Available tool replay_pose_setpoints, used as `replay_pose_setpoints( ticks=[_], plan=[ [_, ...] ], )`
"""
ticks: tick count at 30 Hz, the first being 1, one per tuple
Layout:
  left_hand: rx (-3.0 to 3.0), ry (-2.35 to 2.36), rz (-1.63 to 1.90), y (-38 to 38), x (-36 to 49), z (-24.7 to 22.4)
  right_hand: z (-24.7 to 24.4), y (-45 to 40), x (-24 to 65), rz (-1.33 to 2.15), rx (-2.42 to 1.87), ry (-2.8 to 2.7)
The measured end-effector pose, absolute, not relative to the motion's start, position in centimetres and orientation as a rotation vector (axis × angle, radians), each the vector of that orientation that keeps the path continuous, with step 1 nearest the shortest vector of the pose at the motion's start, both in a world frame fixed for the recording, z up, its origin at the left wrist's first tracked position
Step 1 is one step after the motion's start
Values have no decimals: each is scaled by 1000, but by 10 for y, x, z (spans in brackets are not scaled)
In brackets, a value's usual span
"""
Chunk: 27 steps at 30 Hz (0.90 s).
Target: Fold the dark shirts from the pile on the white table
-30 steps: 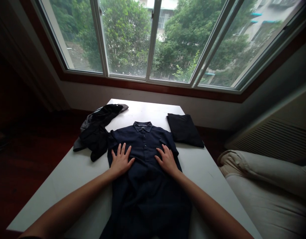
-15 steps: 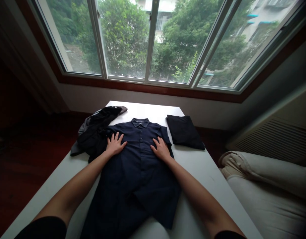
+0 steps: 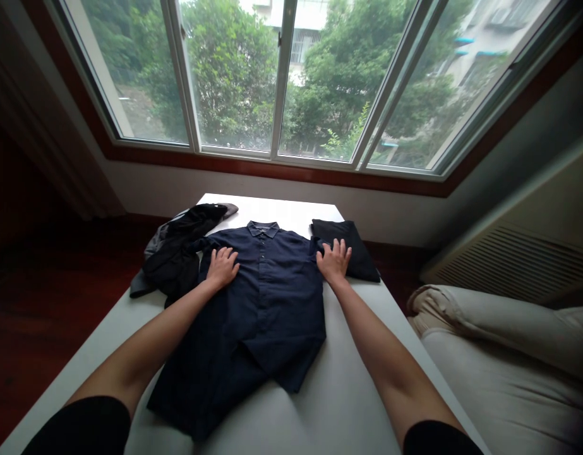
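A dark navy button-up shirt (image 3: 267,284) lies front up on the white table (image 3: 362,354), its collar toward the window. The lower hem is creased and folded at the right. My left hand (image 3: 222,268) rests flat with fingers spread on the shirt's left chest area. At the shirt's right sleeve, my right hand (image 3: 333,260) is open with fingers apart, over the sleeve's edge and beside a folded black garment (image 3: 362,253). Whether its fingertips touch that garment, I cannot tell.
A heap of black and grey clothes (image 3: 175,253) lies at the table's left edge. To the right stands a beige sofa (image 3: 499,341). Beyond the table are a wall and a wide window (image 3: 276,82). Dark red floor (image 3: 49,297) shows at left.
My right hand has moved right, from the shirt's chest to its sleeve edge. The shirt's lower hem has shifted up the table. My left hand stays on the chest.
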State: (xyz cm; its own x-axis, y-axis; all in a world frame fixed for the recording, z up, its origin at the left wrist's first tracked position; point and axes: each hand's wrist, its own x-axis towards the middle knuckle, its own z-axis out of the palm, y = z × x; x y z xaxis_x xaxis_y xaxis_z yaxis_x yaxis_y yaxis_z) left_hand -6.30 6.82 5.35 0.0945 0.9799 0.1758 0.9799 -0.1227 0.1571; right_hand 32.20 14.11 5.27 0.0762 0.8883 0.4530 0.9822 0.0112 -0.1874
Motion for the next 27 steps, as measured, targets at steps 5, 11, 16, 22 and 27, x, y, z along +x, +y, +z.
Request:
replay_pose_setpoints(
  ticks=[5,11,16,22,27],
  plan=[
    [-3011,-1410,-299,-13,2,83,46,132,334,-61,-1996,-1831],
    [-3170,-996,7,-115,54,84,40,137,341,83,-2148,-1679],
    [-3124,-1163,223,-127,87,67,44,145,350,287,-2150,-1625],
    [-3152,-1434,-71,-118,116,104,46,144,353,269,-2004,-1632],
    [-3511,-1613,-193,-130,142,111,46,148,357,304,-1892,-1626]
  ],
)
